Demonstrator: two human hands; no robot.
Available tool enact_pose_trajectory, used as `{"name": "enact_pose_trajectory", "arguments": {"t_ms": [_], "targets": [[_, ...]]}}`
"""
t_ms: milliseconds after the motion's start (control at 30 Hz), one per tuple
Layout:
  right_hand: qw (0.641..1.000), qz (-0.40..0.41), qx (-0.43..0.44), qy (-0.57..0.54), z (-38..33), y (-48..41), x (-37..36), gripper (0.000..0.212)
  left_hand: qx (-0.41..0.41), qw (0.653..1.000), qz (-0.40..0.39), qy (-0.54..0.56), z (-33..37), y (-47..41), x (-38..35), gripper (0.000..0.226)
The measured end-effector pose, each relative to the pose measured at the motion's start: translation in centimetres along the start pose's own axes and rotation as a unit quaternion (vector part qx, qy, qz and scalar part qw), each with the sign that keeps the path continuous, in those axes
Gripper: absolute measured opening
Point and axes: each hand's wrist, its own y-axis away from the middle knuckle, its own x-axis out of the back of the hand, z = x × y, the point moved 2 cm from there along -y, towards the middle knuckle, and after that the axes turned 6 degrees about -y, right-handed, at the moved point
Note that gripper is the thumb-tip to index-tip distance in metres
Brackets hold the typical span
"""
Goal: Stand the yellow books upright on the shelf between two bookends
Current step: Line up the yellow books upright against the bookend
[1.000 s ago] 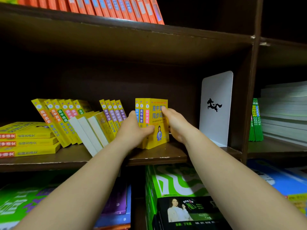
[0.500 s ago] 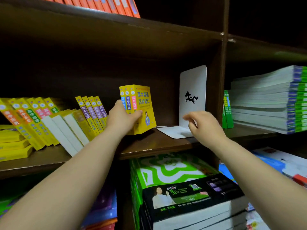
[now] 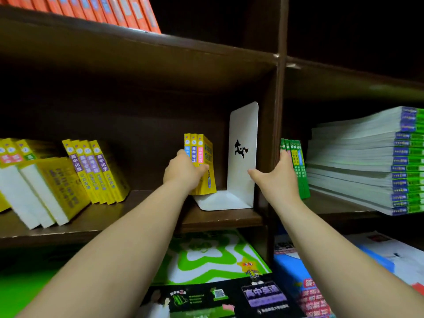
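Far left, nine o'clock: leaning yellow books (image 3: 96, 171) tilt back to the left in a loose row on the shelf board (image 3: 218, 218), some spine-out, some showing white page edges. A bare gap of board lies to their right. Centre: left hand (image 3: 183, 173) has thumb and fingers wrapped round three yellow books (image 3: 200, 154), spines numbered and facing out. They stand close to upright, bottom edge on the left end of the base of the white bookend (image 3: 241, 180). At three o'clock of them rises the bookend's upright plate, apart from the books, bearing a black horse cut-out (image 3: 241, 149). Right hand (image 3: 275, 180) is spread with fingers straight and holds nothing. Its thumb reaches to the plate's front edge, though contact is not certain in this blur, and its fingers point to twelve o'clock across the dark divider (image 3: 278, 99). Beyond the divider are upright green books (image 3: 298, 180), then a flat stack (image 3: 367, 161) at far right.
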Motion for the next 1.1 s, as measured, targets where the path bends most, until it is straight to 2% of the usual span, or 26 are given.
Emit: {"name": "enact_pose_trajectory", "arguments": {"t_ms": [267, 433, 633, 700, 800, 867, 900, 1000, 1100], "targets": [[1.0, 0.011, 0.007, -0.008, 0.1, 0.0, -0.2, 0.043, -0.045, 0.998, -0.046, -0.019, 2.8, 0.9, -2.9, 0.062], [1.0, 0.01, 0.01, 0.007, 0.1, -0.1, -0.3, 0.052, -0.04, 0.993, -0.107, 0.015, 3.4, 0.7, -4.5, 0.069], [0.999, -0.002, 0.026, -0.021, 0.3, 0.1, 0.0, 0.068, -0.061, 0.971, -0.229, 0.045, 2.6, 0.8, -3.7, 0.085], [0.997, 0.038, 0.067, -0.024, 0.8, 0.9, 0.2, 0.067, -0.072, 0.966, -0.249, 0.014, 1.8, 1.1, -2.7, 0.088], [0.957, 0.118, 0.266, 0.025, 0.6, 3.4, 0.7, 0.044, -0.114, 0.95, -0.284, -0.064, 0.4, 1.6, -1.4, 0.072], [0.922, 0.075, 0.374, 0.065, 0.3, 4.9, 0.4, 0.037, -0.12, 0.93, -0.322, -0.131, -0.5, 2.1, -0.9, 0.075], [0.915, 0.033, 0.392, 0.086, 0.1, 5.2, 0.0, 0.038, -0.118, 0.922, -0.336, -0.152, -0.8, 2.2, -1.0, 0.076], [0.917, -0.146, 0.332, 0.167, -1.6, 5.4, -1.8, 0.05, -0.116, 0.92, -0.351, -0.134, -1.3, 2.4, -1.3, 0.075], [0.853, -0.266, 0.336, 0.296, -2.2, 3.4, -3.8, 0.052, -0.108, 0.928, -0.343, -0.098, -1.6, 2.4, -1.5, 0.08]]}}
